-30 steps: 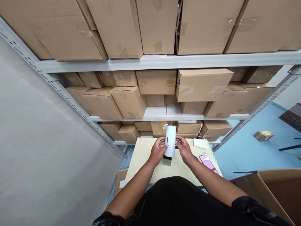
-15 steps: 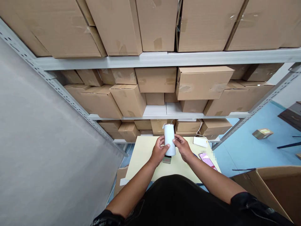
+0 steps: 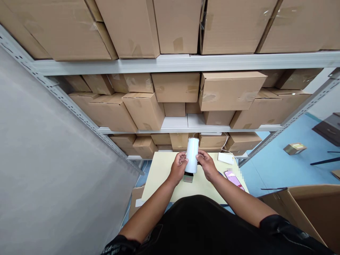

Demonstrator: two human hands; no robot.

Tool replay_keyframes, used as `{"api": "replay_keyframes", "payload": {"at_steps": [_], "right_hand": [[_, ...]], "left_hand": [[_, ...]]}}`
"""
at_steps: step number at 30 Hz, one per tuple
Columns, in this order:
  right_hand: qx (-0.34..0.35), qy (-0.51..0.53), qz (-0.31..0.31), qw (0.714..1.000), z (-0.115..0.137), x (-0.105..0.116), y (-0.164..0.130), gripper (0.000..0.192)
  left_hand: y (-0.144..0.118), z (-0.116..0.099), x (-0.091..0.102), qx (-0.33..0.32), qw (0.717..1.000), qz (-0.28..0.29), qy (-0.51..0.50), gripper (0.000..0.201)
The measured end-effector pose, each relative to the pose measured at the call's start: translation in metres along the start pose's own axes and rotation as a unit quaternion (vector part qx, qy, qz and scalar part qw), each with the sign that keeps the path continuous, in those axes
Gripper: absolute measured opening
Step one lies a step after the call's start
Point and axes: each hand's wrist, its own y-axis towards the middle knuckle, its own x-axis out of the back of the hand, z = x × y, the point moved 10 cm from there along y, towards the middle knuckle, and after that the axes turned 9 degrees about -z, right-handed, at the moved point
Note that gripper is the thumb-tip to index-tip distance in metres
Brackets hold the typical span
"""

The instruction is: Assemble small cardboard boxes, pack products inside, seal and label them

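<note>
Both hands, left and right, hold a white cylinder

A plain white cylinder is held nearly upright above the pale yellow table.

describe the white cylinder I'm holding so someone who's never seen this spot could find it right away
Below the shelving stacked with cardboard boxes stands a pale yellow table. Above its middle, the left hand and right hand hold the white cylinder upright. It is the only tall, round thing there; the pink phone and white adapter nearby lie flat.
</note>
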Motion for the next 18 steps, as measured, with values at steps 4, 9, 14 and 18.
{"api": "replay_keyframes", "payload": {"at_steps": [4,9,14,18], "right_hand": [[-0.001,-0.013,-0.020,1.000,0.001,0.005,0.002,0.050],[-0.004,-0.006,-0.041,0.999,0.000,0.009,0.001,0.045],[-0.004,0.014,-0.050,0.999,-0.002,0.009,-0.001,0.046],[-0.014,0.022,-0.066,0.997,-0.003,0.013,-0.001,0.053]], "left_hand": [[-0.004,-0.004,-0.009,-0.019,0.999,0.032,-0.009,0.043],[-0.007,-0.003,-0.011,-0.015,0.999,0.034,-0.002,0.058],[-0.004,0.001,-0.010,0.000,0.999,0.033,-0.022,0.064],[-0.005,0.003,-0.009,0.014,0.998,0.023,-0.059,0.061]]}}
